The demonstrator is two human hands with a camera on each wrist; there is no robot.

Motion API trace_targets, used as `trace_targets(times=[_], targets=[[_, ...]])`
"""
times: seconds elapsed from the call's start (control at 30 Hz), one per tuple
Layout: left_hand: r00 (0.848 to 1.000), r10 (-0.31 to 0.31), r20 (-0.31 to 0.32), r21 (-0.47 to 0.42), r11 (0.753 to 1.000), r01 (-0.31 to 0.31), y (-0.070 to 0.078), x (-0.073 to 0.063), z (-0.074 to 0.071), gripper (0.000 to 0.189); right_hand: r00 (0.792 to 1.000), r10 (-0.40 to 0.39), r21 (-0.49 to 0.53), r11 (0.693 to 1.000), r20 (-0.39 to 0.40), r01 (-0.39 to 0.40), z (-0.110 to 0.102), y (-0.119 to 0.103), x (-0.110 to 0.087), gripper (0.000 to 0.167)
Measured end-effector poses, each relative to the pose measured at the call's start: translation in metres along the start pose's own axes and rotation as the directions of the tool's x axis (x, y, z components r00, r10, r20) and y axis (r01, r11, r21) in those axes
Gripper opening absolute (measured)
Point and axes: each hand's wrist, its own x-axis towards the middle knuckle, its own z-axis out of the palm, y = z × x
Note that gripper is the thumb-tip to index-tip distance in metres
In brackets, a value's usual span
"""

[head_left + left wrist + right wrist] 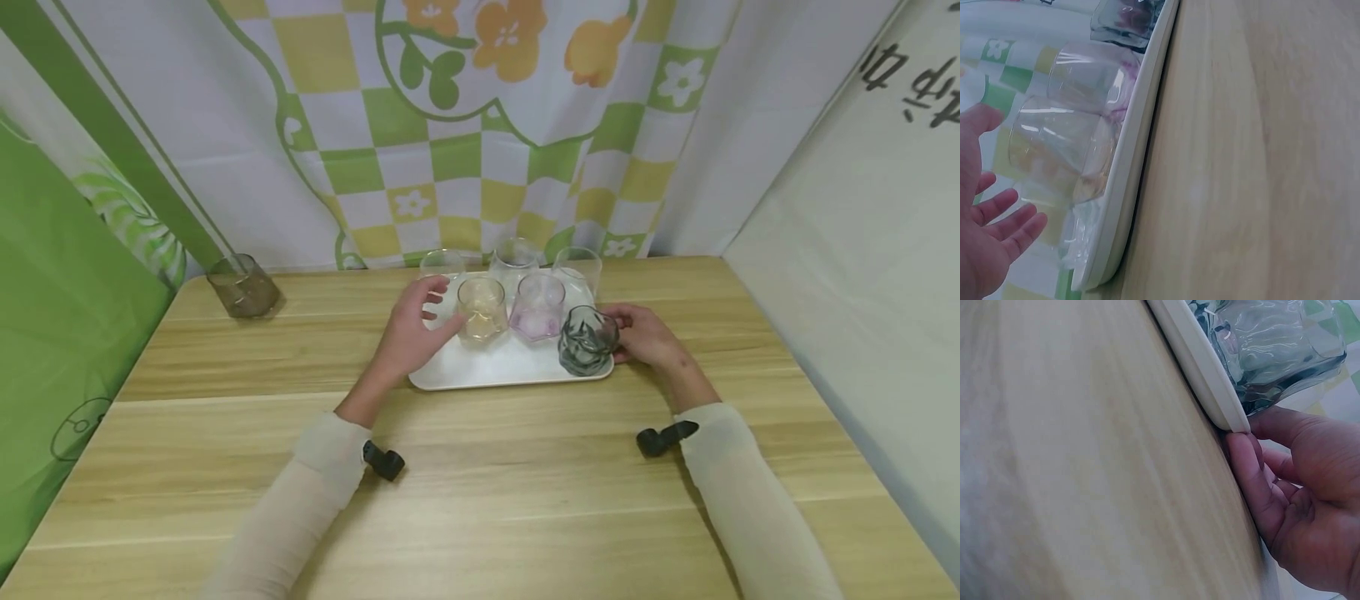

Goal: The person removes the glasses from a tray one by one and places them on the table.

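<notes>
A white tray (480,372) carries several drinking glasses. At its left side my left hand (414,332) has its fingers spread, thumb close to the amber glass (482,312); the left wrist view shows nothing in its grasp. My right hand (1310,475) pinches the tray's right edge, the thumb at the rim beside the smoky grey glass (1266,350) and a finger low against the outer side. Between the amber and grey glasses stands a pinkish-purple glass (537,310). Clear glasses line the back of the tray, one (514,257) in the middle and another (583,268) at right.
A brown glass (244,289) stands alone at the table's far left corner. The wooden table (510,500) meets a checked, flowered curtain (450,167) behind the tray. Green cloth (60,292) hangs at the left, a white panel (855,208) at the right.
</notes>
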Motion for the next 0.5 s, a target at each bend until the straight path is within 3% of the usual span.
trace_targets(times=[0.33,0.5], targets=[[0.999,-0.018,0.039,-0.020,1.000,0.019,0.004,0.002,0.015,0.071,1.000,0.001,0.005,1.000,0.006,-0.001,0.000,0.001,0.001,0.048],[1.000,-0.021,0.021,0.077,0.997,0.019,0.009,0.001,0.022,0.076,1.000,0.005,-0.005,1.000,0.004,-0.005,0.000,0.001,0.001,0.048]])
